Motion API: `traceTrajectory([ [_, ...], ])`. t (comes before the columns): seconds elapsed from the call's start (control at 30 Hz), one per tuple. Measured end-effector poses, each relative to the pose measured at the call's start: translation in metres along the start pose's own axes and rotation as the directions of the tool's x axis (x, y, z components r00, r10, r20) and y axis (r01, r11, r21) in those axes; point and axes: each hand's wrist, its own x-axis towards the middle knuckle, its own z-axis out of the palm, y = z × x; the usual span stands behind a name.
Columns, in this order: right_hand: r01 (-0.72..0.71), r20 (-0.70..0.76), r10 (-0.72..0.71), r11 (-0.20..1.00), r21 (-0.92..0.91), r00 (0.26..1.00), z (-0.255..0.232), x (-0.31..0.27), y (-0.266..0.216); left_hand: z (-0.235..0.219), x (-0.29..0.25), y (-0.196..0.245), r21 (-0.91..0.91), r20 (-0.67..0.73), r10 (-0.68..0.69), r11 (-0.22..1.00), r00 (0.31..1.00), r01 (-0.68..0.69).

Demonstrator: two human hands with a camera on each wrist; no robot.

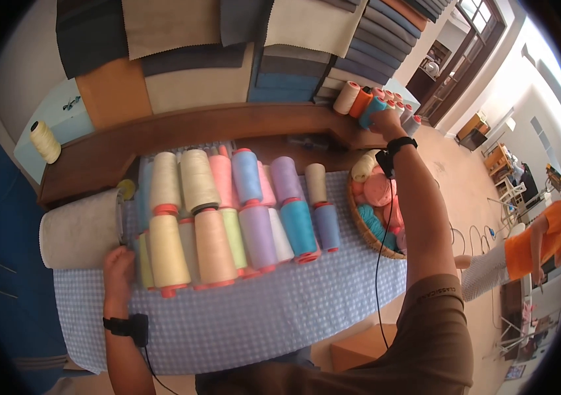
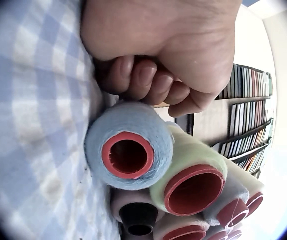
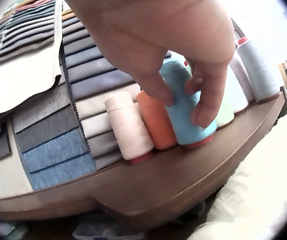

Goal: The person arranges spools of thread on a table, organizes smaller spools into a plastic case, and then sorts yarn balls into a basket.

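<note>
At the back right, my right hand [image 1: 386, 121] grips a turquoise thread cone [image 3: 181, 126], thumb and fingers curled around its sides. The cone stands upright on the wooden ledge [image 3: 133, 187], beside an orange cone [image 3: 156, 120] and a pale peach cone [image 3: 128, 125]. My left hand [image 1: 118, 266] rests on the checked cloth [image 1: 228, 322] at the left, fingers curled in with nothing seen in them. Right by its knuckles in the left wrist view lies a light blue cone [image 2: 158, 145]. Stacked cones, such as a yellow one [image 1: 167, 247], lie to its right.
A wicker basket [image 1: 366, 230] of yarn balls stands at the table's right end. A grey fabric roll [image 1: 80, 230] lies at the left. Fabric samples [image 1: 175, 26] hang behind the ledge. A cream cone [image 1: 45, 141] stands far left. Another person [image 1: 534, 243] is at right.
</note>
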Motion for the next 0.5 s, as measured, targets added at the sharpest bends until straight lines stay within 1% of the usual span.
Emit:
traceTrajectory([
  [0.03, -0.073, 0.011, 0.072, 0.981, 0.177, 0.997, 0.001, -0.001, -0.001, 0.002, -0.002, 0.003, -0.003, 0.0, -0.002, 1.0, 1.0, 0.002],
  [0.07, -0.143, 0.021, 0.144, 0.927, 0.348, 0.989, 0.003, -0.003, -0.003, 0.004, -0.003, 0.005, -0.005, 0.001, -0.004, 1.0, 1.0, 0.004],
  [0.1, -0.26, 0.106, 0.242, 0.801, 0.539, 0.964, 0.0, -0.006, 0.0, 0.002, -0.002, 0.003, -0.011, 0.002, -0.001, 1.0, 1.0, 0.001],
  [0.17, -0.369, 0.217, 0.326, 0.536, 0.759, 0.92, -0.036, -0.034, -0.021, -0.003, 0.0, -0.002, -0.018, 0.002, 0.004, 1.0, 1.0, -0.004],
  [0.23, -0.359, 0.238, 0.348, 0.342, 0.868, 0.907, -0.08, -0.071, -0.052, -0.001, -0.001, -0.001, -0.026, -0.001, 0.01, 1.0, 1.0, -0.01],
  [0.27, -0.269, 0.116, 0.298, 0.545, 0.794, 0.947, -0.092, -0.082, -0.062, 0.001, -0.001, 0.0, -0.032, -0.003, 0.012, 0.999, 1.0, -0.012],
  [0.3, -0.165, 0.004, 0.221, 0.719, 0.675, 0.975, -0.101, -0.091, -0.071, 0.004, -0.001, 0.001, -0.02, -0.02, 0.009, 1.0, 1.0, -0.009],
  [0.33, -0.054, -0.091, 0.118, 0.854, 0.517, 0.989, -0.111, -0.101, -0.082, 0.007, -0.001, 0.002, -0.009, -0.038, 0.006, 1.0, 0.999, -0.006],
  [0.37, 0.188, -0.225, -0.099, 0.888, 0.419, 0.969, -0.121, -0.121, -0.099, 0.008, -0.001, 0.002, 0.002, -0.056, 0.004, 1.0, 0.998, -0.004],
  [0.4, 0.415, -0.333, -0.316, 0.863, 0.289, 0.888, -0.129, -0.146, -0.117, 0.008, -0.001, 0.002, 0.0, -0.054, 0.007, 1.0, 0.999, -0.006],
  [0.43, 0.405, -0.209, -0.349, 0.827, 0.389, 0.913, -0.153, -0.176, -0.147, 0.008, 0.0, 0.001, -0.003, -0.052, 0.011, 1.0, 0.999, -0.012],
  [0.47, 0.377, -0.084, -0.388, 0.789, 0.485, 0.918, -0.168, -0.207, -0.173, 0.008, 0.0, 0.001, -0.006, -0.049, 0.016, 1.0, 0.999, -0.016],
  [0.5, 0.461, -0.105, -0.464, 0.777, 0.428, 0.88, -0.157, -0.229, -0.183, 0.008, -0.001, 0.003, -0.01, -0.031, 0.017, 1.0, 0.999, -0.018],
])
